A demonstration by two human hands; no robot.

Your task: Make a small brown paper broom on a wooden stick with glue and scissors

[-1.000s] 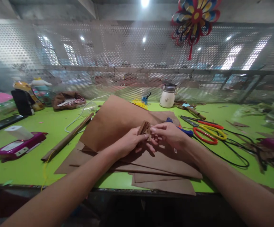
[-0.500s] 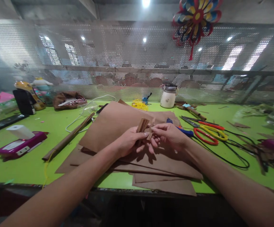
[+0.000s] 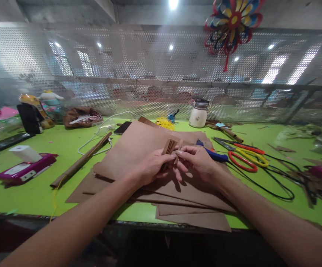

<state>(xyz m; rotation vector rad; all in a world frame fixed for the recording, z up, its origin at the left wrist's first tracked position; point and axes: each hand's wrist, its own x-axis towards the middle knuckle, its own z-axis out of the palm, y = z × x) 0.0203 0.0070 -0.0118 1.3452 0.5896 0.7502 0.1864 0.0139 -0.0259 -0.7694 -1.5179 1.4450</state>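
Note:
My left hand [image 3: 154,165] is closed around a small bundle of brown paper strips [image 3: 169,147], whose ends stand up fanned above the thumb. Close against it, my right hand [image 3: 198,159] pinches a single narrow brown strip [image 3: 178,151] between thumb and fingertips. Both hands are above a stack of large brown paper sheets [image 3: 127,146] on the green table [image 3: 141,214]. The lower ends of the strips are hidden by my fingers.
Right of the hands lie scissors with red and yellow handles [image 3: 243,161], a blue-handled tool [image 3: 218,155] and a black cord [image 3: 278,196]. To the left are a rolled brown paper tube [image 3: 80,163] and a purple power strip [image 3: 27,172]. A white jar [image 3: 198,115] stands behind.
The right fingertips have shifted slightly on the single strip, and the strip looks more upright. The left hand still holds the bundle. The whole view has moved a little.

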